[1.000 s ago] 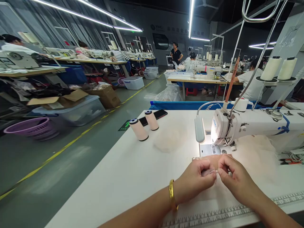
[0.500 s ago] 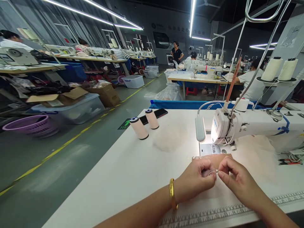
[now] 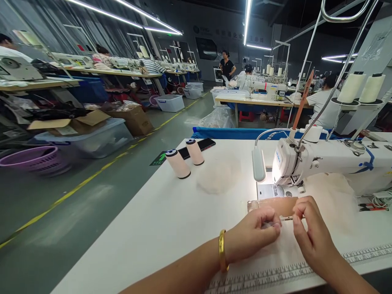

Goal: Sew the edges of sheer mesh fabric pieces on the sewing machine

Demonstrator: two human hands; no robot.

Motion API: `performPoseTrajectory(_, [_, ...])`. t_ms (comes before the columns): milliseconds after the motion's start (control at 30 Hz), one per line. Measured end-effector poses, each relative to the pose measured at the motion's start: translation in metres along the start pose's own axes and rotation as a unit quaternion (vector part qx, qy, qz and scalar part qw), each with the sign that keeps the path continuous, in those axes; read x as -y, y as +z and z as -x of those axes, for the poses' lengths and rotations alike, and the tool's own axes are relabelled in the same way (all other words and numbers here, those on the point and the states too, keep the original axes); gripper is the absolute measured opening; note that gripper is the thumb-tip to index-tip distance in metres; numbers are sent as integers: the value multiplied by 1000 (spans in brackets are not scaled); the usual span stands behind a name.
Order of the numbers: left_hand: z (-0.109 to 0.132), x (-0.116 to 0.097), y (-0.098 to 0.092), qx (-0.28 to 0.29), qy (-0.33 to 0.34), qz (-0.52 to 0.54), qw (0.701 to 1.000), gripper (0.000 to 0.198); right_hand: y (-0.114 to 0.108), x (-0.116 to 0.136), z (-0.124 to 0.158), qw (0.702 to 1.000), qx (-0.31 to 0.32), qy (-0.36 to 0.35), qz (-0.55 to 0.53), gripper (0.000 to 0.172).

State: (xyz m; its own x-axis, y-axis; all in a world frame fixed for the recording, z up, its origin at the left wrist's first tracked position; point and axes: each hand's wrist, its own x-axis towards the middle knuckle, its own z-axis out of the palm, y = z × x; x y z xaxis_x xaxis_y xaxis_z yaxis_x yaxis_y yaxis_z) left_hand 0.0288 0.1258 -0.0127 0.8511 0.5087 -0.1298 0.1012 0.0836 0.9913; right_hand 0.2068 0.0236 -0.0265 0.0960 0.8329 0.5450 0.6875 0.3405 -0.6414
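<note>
My left hand [image 3: 260,228], with a gold bangle at the wrist, is closed in a pinch on a piece of thin, sheer pale fabric [image 3: 269,224]. A narrow whitish strip [image 3: 286,219] shows in the gap between my hands. My right hand [image 3: 314,230] is also closed, thumb against fingers, at the far end of that gap; what it holds is too small to make out. Just beyond my hands lies a tan piece with a shiny clear edge [image 3: 272,205]. Behind it stands the white sewing machine [image 3: 324,155], its lamp lit over the needle plate [image 3: 266,192].
Two pale pink thread cones [image 3: 178,164] and a black phone [image 3: 206,144] lie at the table's far left. Sheer round fabric [image 3: 217,175] rests nearby, more fabric [image 3: 332,200] right. A ruler strip [image 3: 275,277] runs along the front edge. Co-workers sit at other machines.
My right hand has moved right and away from my left, so the gap between their fingertips is wider. My left hand stays nearly in place. The view has shifted slightly.
</note>
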Motion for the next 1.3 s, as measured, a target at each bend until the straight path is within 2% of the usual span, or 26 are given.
performPoseTrajectory(100, [0,0,2,40,-5,73,997,44,-10,22,3,984,132,35,-111,17])
performPoseTrajectory(167, [2,0,3,64,-31,99,993,48,-13,25,3,978,191,-5,-86,16])
performPoseTrajectory(233, [5,0,4,73,-65,98,990,48,-15,12,0,978,186,-93,15,16])
performPoseTrajectory(300, [7,0,3,71,-96,87,989,46,-22,-15,-4,970,135,-160,125,21])
performPoseTrajectory(333, [7,0,3,67,-106,78,989,44,-29,-31,-6,970,95,-160,157,23])
performPoseTrajectory(400, [7,-1,2,60,-109,62,990,40,-44,-58,-8,974,28,-68,214,22])
performPoseTrajectory(467, [6,-2,1,57,-94,47,993,37,-58,-68,-7,974,9,-12,225,16])
performPoseTrajectory(500, [5,-3,1,50,-82,38,995,37,-61,-65,-5,978,27,39,203,16])
performPoseTrajectory(567, [3,-4,0,33,-57,22,998,37,-61,-50,-2,980,117,128,100,23])
performPoseTrajectory(667, [1,-5,1,23,-33,8,999,39,-45,-18,0,958,199,199,-58,34])
performPoseTrajectory(767, [1,-3,2,27,-28,-3,999,41,-25,-1,-3,941,213,222,-140,37])
performPoseTrajectory(867, [0,1,2,17,-15,-17,1000,41,-12,0,-4,924,211,244,-204,36])
performPoseTrajectory(1000, [-2,7,3,-41,20,-44,998,39,-9,-8,-5,915,198,273,-220,39])
performPoseTrajectory(1100, [-3,8,3,-71,40,-47,996,38,-10,-13,-8,920,159,267,-238,40])
performPoseTrajectory(1200, [-3,5,1,-92,53,-53,993,39,-6,-15,-7,917,175,250,-256,38])
performPoseTrajectory(1300, [-4,3,-2,-174,69,-73,980,39,4,-15,-2,909,186,270,-259,38])
